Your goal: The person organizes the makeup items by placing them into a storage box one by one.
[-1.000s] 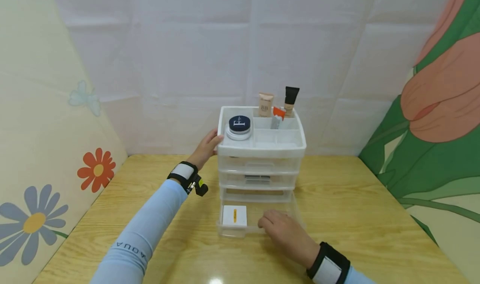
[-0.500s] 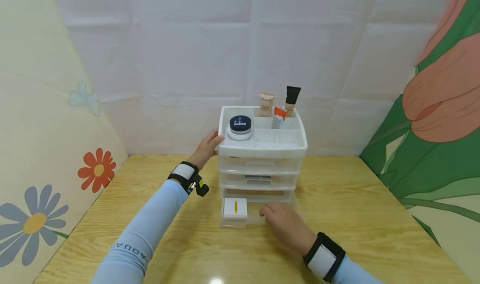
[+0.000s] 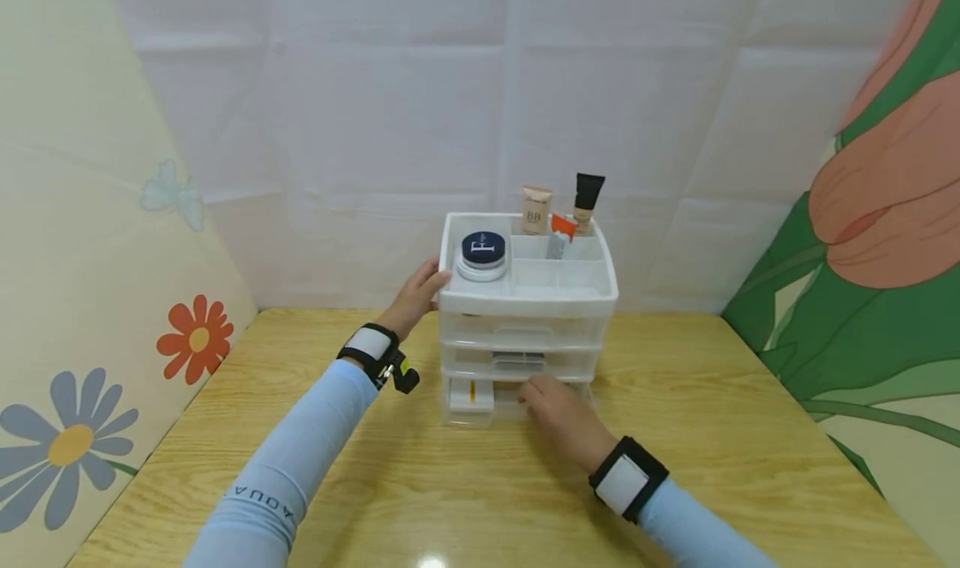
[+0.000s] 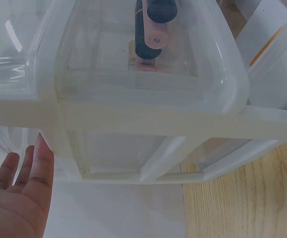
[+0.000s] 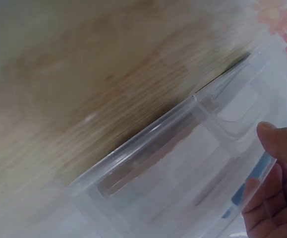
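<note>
A white drawer organizer [image 3: 527, 306] with clear drawers stands on the table. My left hand [image 3: 414, 300] steadies its left side near the top rim, and in the left wrist view the fingers [image 4: 40, 171] lie straight against that side. At the bottom drawer [image 3: 468, 419], pulled partway out, my right hand [image 3: 558, 418] grips the front wall, with the thumb [image 5: 277, 141] on one side and the curled fingers on the other. A white box [image 3: 471, 396] with a yellow mark sits in this drawer's left part.
On the organizer's top are a dark-lidded round jar [image 3: 483, 251], a BB cream tube [image 3: 536, 210], a black-capped tube [image 3: 588, 197] and an orange-ended tube [image 3: 561, 233]. Pink-and-dark tubes [image 4: 154, 32] lie inside an upper drawer. A white cloth [image 3: 360, 135] hangs behind the table [image 3: 675, 435].
The bottom drawer has slid inward, with my right hand moving forward along with it. The white box has gone back with the drawer. My left hand keeps its place on the organizer's side.
</note>
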Demonstrator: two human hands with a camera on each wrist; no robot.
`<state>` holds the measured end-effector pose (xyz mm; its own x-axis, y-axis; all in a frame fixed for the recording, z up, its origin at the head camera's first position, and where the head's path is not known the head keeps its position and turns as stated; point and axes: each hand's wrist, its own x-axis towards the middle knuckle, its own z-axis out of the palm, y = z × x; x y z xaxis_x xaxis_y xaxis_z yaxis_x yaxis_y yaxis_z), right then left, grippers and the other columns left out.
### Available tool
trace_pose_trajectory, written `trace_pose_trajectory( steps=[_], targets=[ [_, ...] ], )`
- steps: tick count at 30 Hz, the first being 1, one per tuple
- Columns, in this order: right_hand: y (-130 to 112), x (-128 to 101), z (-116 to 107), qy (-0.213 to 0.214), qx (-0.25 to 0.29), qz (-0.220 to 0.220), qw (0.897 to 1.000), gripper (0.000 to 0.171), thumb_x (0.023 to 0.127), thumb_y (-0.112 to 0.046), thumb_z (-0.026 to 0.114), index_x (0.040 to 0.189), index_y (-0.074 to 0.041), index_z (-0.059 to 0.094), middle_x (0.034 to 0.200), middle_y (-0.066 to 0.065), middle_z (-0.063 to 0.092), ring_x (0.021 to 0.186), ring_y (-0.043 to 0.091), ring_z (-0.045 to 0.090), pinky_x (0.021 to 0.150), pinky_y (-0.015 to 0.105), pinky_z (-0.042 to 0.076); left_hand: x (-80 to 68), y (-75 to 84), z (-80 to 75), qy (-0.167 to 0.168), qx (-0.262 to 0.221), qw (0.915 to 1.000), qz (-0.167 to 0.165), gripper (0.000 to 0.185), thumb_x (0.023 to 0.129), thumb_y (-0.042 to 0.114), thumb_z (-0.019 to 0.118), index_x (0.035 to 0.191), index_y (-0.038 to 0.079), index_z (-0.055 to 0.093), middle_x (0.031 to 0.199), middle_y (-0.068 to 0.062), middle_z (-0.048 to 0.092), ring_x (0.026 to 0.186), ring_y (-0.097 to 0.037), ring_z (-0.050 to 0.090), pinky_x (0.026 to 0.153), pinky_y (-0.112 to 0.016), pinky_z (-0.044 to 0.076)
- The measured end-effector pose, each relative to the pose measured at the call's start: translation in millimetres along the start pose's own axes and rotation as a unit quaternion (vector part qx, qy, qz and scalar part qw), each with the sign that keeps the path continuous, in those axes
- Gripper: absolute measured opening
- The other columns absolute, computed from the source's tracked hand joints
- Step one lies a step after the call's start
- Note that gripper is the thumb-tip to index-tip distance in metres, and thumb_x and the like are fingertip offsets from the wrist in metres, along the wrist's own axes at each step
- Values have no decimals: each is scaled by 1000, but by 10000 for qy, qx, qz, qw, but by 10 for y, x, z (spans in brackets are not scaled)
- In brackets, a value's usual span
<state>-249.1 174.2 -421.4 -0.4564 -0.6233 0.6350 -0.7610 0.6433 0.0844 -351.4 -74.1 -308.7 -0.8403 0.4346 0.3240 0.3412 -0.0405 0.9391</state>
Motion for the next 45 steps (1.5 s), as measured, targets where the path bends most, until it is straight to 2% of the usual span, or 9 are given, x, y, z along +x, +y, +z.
trace_pose_trajectory(
  steps=[8, 12, 17, 21, 26, 31, 36, 40, 45],
  targets=[
    [70, 79, 76, -124, -526, 102, 9985, 19, 72, 4, 62, 86, -7, 54, 82, 2, 50, 73, 17, 49, 64, 28, 44, -87, 140, 47, -89, 100, 9999, -32, 50, 93, 23, 35, 138, 4, 23, 131, -19, 36, 108, -27, 43, 87, -42, 41],
    [89, 113, 104, -220, -944, 111, 9952, 24, 70, 7, 65, 86, -6, 52, 81, 4, 50, 71, 19, 49, 61, 29, 43, -37, 65, 13, -33, 27, 10000, -49, 48, 94, 23, 37, 137, 7, 25, 131, -16, 37, 108, -26, 44, 87, -41, 41],
    [106, 128, 136, -110, -1400, -13, 9901, 20, 70, 7, 62, 84, -3, 52, 79, 8, 51, 69, 21, 50, 58, 30, 45, 21, -28, -7, 38, 78, 10000, 34, 51, 91, 30, 40, 136, 10, 29, 129, -13, 39, 106, -25, 45, 85, -41, 43],
    [122, 110, 163, 63, -1587, -68, 9873, 14, 72, 6, 56, 82, -2, 52, 77, 9, 51, 67, 22, 50, 53, 31, 44, 27, -33, 0, 25, 153, 9999, 48, 52, 90, 33, 41, 136, 11, 29, 129, -11, 39, 107, -24, 45, 84, -41, 43],
    [134, 103, 185, 249, -1880, -108, 9818, 8, 75, 3, 49, 79, -3, 52, 74, 9, 51, 66, 22, 51, 48, 31, 43, 32, -22, -6, -68, 128, 9999, 1, 49, 93, 28, 38, 138, 12, 26, 132, -12, 36, 110, -26, 43, 85, -41, 42],
    [118, 124, 178, 196, -2054, -72, 9785, 8, 74, 3, 53, 79, -4, 52, 74, 8, 52, 65, 21, 51, 46, 29, 43, 34, -20, -14, -25, 107, 9999, -38, 51, 93, 24, 36, 139, 8, 21, 133, -15, 34, 110, -27, 43, 86, -42, 42],
    [97, 142, 136, 2, -1920, 43, 9814, 19, 68, 6, 62, 81, -4, 53, 77, 8, 53, 68, 22, 51, 51, 30, 45, 28, -9, 2, 159, 189, 9997, 6, 53, 93, 28, 39, 139, 8, 23, 132, -13, 37, 108, -26, 45, 85, -42, 43],
    [86, 142, 97, -78, -1376, 184, 9903, 20, 68, 5, 64, 82, -4, 54, 78, 7, 53, 70, 20, 52, 56, 30, 46, 16, -32, 15, 301, 196, 9994, 11, 54, 91, 32, 40, 138, 9, 27, 130, -13, 39, 106, -26, 46, 84, -42, 43],
    [75, 137, -14, 39, -714, 424, 9965, 19, 70, -7, 68, 83, -8, 54, 78, 1, 52, 69, 15, 51, 58, 27, 46, -16, 5, 21, 504, 135, 9986, -19, 50, 93, 32, 40, 136, 8, 30, 130, -14, 39, 107, -26, 45, 83, -41, 44]
  ],
)
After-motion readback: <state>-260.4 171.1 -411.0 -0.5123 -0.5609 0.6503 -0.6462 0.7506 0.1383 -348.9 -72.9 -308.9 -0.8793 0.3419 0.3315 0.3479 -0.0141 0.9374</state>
